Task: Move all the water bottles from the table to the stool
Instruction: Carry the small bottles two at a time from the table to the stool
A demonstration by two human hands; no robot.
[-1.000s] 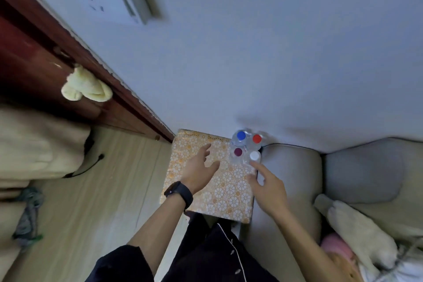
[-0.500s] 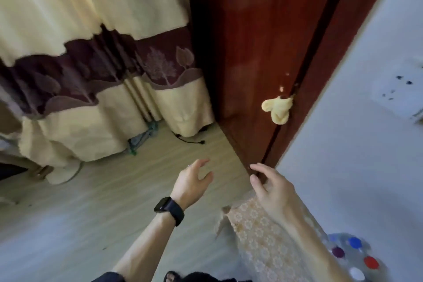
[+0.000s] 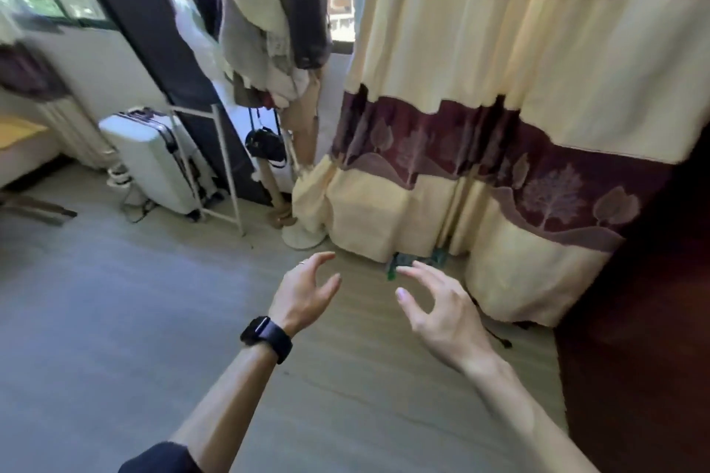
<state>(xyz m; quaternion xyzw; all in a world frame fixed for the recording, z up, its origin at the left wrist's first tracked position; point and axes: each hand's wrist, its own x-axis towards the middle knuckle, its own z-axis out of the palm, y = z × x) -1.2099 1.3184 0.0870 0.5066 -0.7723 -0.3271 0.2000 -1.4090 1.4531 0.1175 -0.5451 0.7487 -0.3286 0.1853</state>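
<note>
No water bottle, table or stool is in view. My left hand (image 3: 303,292), with a black watch on its wrist, hangs in the air over the wooden floor, fingers loosely curved and holding nothing. My right hand (image 3: 442,307) is beside it to the right, also with loosely spread, curved fingers and nothing in it. The two hands are apart with a gap between them.
A cream and maroon curtain (image 3: 518,127) hangs at the right, beside a dark red door (image 3: 653,319). A white suitcase (image 3: 157,161), a white metal frame (image 3: 226,165) and a coat stand (image 3: 269,50) with clothes and bags stand at the back. Wooden floor (image 3: 115,319) lies in front.
The view has swung left, away from the patterned stool with its bottles and past the door, onto the curtain and window side of the room. Both hands stay raised and hold nothing.
</note>
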